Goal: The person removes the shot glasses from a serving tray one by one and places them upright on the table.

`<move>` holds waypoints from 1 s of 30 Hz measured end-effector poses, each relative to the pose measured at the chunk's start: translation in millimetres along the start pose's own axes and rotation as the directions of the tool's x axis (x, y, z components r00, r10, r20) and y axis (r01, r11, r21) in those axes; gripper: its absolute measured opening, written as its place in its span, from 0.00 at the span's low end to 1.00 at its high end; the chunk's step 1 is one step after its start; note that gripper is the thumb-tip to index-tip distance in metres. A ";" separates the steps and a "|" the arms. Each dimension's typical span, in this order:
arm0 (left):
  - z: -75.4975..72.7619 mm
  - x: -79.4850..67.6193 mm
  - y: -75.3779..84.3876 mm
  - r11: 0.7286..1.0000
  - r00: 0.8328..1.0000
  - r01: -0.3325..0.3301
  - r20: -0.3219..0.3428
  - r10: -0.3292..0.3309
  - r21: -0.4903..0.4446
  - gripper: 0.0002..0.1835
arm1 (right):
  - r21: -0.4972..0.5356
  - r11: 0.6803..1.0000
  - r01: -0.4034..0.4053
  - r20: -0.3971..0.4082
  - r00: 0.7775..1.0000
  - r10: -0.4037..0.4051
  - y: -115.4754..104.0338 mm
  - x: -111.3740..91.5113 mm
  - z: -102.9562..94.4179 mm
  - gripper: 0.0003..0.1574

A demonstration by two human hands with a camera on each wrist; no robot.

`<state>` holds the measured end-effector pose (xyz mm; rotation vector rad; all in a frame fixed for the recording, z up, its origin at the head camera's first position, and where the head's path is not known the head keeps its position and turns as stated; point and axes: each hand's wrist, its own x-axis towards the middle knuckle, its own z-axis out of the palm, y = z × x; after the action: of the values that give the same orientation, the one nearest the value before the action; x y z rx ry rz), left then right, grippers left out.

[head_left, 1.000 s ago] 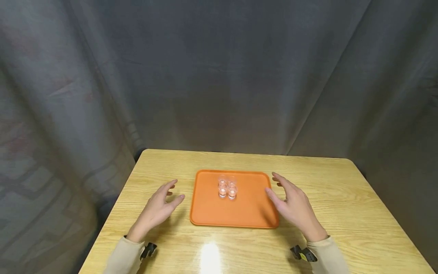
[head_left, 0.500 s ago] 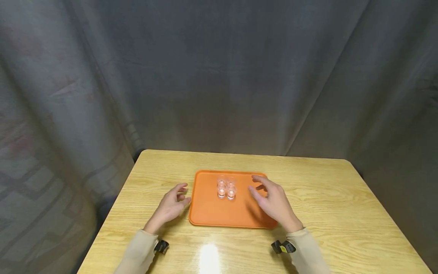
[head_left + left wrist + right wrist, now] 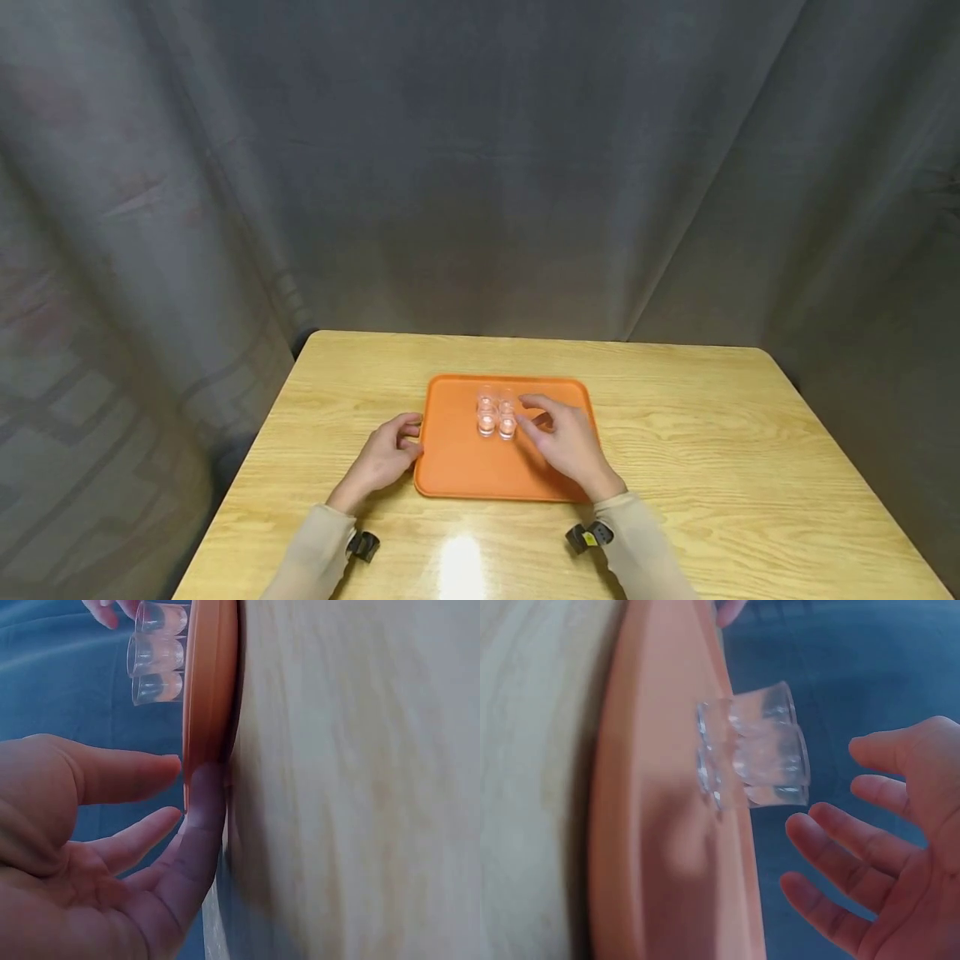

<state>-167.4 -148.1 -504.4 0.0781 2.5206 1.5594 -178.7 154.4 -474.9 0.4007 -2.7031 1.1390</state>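
Observation:
Several small clear shot glasses (image 3: 487,425) stand upright, close together in two rows, on an orange tray (image 3: 465,471). At the tray's left edge my left hand (image 3: 384,457) grips the rim, its thumb on the inner side and a finger against the outer side in the left wrist view. My right hand (image 3: 566,442) hovers over the right part of the tray, just right of the glasses. In the right wrist view its fingers (image 3: 840,855) are spread and loosely bent, apart from the glasses (image 3: 769,754), with nothing between them.
The tray lies on a light wooden table (image 3: 697,417). Dark grey curtains (image 3: 465,167) hang behind the table and along both sides. A bright light reflection shows on the wood near the front.
My left hand has moved right and forward to the tray's left rim. My right hand has swung left over the tray toward the glasses. Tray and glasses have stayed put.

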 end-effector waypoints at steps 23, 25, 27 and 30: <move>-0.4 1.2 1.3 0.999 1.000 0.022 0.003 -0.023 0.046 0.27 | -0.018 1.000 -0.015 0.045 0.999 0.015 7.7 -0.6 23.1 0.12; -0.2 1.2 0.9 0.999 1.000 0.021 0.003 -0.021 0.045 0.27 | -0.013 1.000 -0.016 0.047 0.999 0.017 7.9 -0.7 22.8 0.11; -0.1 1.4 0.5 0.999 1.000 0.021 0.004 -0.022 0.043 0.27 | -0.012 1.000 -0.013 0.050 0.999 0.014 7.9 -0.8 22.0 0.11; 0.2 1.6 -0.1 0.999 1.000 0.022 0.006 -0.022 0.042 0.27 | -0.015 1.000 -0.007 0.050 0.999 0.007 8.4 -1.3 20.9 0.11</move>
<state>-169.0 -147.7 -504.8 0.0605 2.5402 1.4963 -181.4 145.2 -495.3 0.4230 -2.7562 1.1243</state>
